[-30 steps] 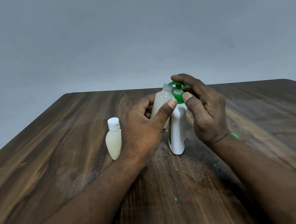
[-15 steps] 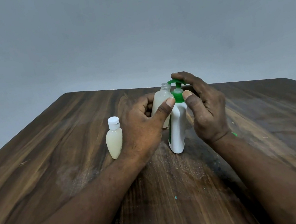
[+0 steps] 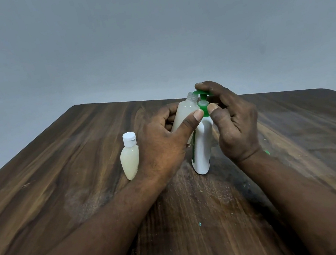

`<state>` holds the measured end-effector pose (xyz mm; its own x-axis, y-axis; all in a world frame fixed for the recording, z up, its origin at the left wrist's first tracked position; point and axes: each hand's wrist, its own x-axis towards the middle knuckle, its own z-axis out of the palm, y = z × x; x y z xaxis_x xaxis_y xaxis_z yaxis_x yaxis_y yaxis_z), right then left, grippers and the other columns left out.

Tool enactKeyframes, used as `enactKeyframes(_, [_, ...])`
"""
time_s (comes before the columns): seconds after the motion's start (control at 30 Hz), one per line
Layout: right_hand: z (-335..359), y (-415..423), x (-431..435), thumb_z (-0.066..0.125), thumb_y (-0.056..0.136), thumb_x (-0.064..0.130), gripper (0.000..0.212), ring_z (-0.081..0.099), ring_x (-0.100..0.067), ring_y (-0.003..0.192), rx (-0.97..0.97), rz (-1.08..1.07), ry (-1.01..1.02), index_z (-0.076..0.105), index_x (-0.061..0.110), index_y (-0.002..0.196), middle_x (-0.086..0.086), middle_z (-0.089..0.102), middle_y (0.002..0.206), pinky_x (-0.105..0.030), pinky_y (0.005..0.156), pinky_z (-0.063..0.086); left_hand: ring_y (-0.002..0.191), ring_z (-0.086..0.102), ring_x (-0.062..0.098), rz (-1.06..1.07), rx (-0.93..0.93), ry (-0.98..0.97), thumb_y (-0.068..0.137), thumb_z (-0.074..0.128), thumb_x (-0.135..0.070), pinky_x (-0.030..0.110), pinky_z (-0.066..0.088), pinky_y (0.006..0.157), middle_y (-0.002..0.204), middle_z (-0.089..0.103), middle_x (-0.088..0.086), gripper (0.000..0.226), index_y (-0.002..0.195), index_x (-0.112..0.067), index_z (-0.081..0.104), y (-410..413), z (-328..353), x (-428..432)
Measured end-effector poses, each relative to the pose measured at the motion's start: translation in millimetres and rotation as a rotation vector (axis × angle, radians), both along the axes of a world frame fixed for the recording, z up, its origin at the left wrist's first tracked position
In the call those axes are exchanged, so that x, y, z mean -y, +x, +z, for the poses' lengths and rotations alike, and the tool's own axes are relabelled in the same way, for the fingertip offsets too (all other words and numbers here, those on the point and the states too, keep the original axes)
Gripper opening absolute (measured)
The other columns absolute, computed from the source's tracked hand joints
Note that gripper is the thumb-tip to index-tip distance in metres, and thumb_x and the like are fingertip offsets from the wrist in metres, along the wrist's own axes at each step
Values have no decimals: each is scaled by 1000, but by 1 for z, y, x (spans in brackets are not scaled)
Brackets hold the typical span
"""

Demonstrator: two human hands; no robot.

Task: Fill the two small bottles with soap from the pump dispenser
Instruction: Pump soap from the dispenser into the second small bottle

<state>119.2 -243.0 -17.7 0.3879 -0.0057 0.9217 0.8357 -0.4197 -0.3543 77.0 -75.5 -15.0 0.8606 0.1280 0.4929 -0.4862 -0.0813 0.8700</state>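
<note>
One small bottle done, by the look of it: capped bottle upright on the wooden table, pale soap nearly to the neck, just left of the left hand. Second job under way: left hand wrapped round the open bottle, mouth uncapped and held up under the green spout. Right hand curled over the pump dispenser, forefinger on the pump head, thumb at the collar. Open bottle largely full already; probably a few more strokes, then capping.
</note>
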Motion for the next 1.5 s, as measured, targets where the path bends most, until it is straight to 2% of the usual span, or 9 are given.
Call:
enactKeyframes(0.1, [-1, 1, -2, 50, 95, 23, 45, 73, -20, 113, 16, -24, -4, 74, 4, 128, -3, 77, 123, -47, 90, 59, 86, 74, 6, 15, -6, 31, 86, 81, -50, 41, 67, 75, 97, 79, -10, 36, 114, -28, 76, 0, -1, -1])
enactKeyframes(0.3, [-2, -4, -1, 51, 95, 25, 47, 72, -14, 107, -2, -36, -33, 72, 8, 133, 2, 76, 119, -38, 88, 58, 89, 73, 2, 42, 5, 65, 78, 75, -63, 39, 67, 77, 99, 78, -14, 51, 116, -30, 75, -4, 1, -1])
enactKeyframes(0.7, [2, -3, 0, 48, 97, 27, 49, 71, -20, 118, -68, 35, 5, 69, 7, 136, -2, 74, 131, -46, 94, 59, 85, 73, 4, 8, -16, 2, 87, 83, -44, 36, 65, 76, 97, 78, -8, 34, 113, -25, 75, -1, -1, 1])
enactKeyframes(0.77, [4, -4, 0, 48, 97, 27, 49, 71, -20, 117, -83, 45, 17, 69, 7, 136, -2, 74, 130, -47, 94, 59, 85, 73, 6, 5, -24, -18, 87, 85, -41, 40, 67, 76, 96, 78, -7, 32, 111, -24, 74, -1, -2, 2])
enactKeyframes(0.9, [13, -5, -1, 46, 96, 27, 48, 73, -13, 113, -108, 39, 70, 73, 6, 131, -1, 77, 124, -45, 94, 60, 88, 74, 11, 43, -21, 10, 85, 85, -47, 48, 66, 77, 97, 77, -7, 35, 110, -26, 72, 0, -4, 2])
enactKeyframes(1.03, [20, -9, 1, 47, 97, 26, 45, 73, -18, 110, -150, 22, 168, 75, 9, 128, 2, 78, 124, -39, 88, 59, 90, 74, 14, 50, -14, 11, 79, 83, -58, 49, 66, 76, 98, 78, -7, 41, 107, -30, 72, -1, -4, -1])
enactKeyframes(1.13, [25, -14, 8, 48, 103, 22, 37, 75, -17, 104, -233, 34, 238, 76, 11, 124, 3, 79, 119, -28, 85, 54, 90, 73, 13, 67, -12, 17, 75, 85, -60, 43, 66, 78, 100, 76, -7, 46, 106, -30, 70, -1, -4, -3])
enactKeyframes(1.27, [27, -23, 18, 50, 104, 22, 34, 76, -16, 100, -275, 21, 271, 77, 12, 121, 1, 80, 111, -22, 82, 53, 86, 69, 7, 78, -20, 21, 73, 91, -55, 31, 63, 76, 100, 75, -6, 46, 103, -28, 68, -4, -3, -2])
enactKeyframes(1.5, [21, -32, 24, 56, 101, 25, 31, 76, -14, 106, -289, -44, 248, 78, 17, 122, 4, 80, 113, -27, 89, 56, 86, 68, 8, 82, 23, 82, 78, 90, -48, 19, 58, 72, 100, 73, -6, 43, 106, -26, 66, -10, -3, 2])
